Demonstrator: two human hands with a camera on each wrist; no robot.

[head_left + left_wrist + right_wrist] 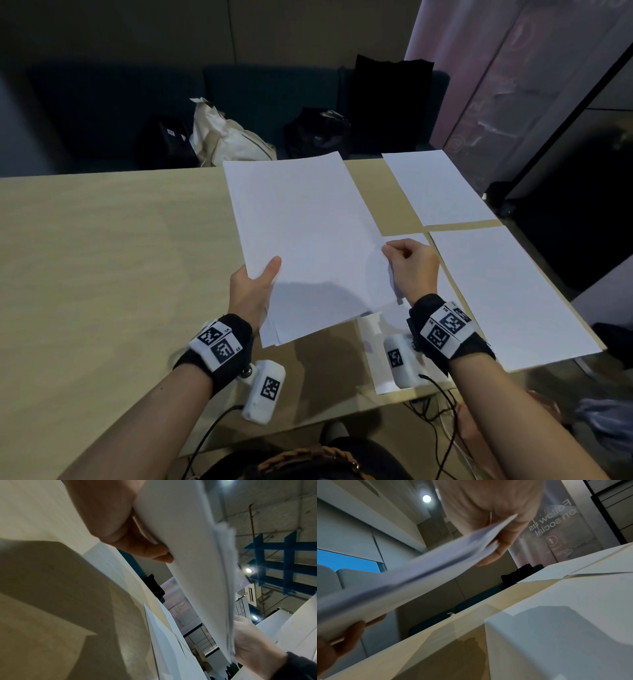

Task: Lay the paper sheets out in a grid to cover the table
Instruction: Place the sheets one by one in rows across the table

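A stack of white paper sheets [305, 236] hangs above the light wooden table [102, 257]. My left hand [255, 281] holds the stack's near left edge, thumb on top and fingers beneath [150, 550]. My right hand [409, 262] pinches the right edge of the top sheet [488, 536]. Three sheets lie flat on the table: one at the far right [436, 186], one at the near right [513, 294], and one [376, 342] under my right wrist, mostly hidden by the stack.
Bags sit on a dark bench beyond the table's far edge: a cream tote [226, 137] and black bags [318, 132]. A glass partition [513, 85] stands at the right. Cables [442, 418] hang off the table's near edge. The table's left half is bare wood.
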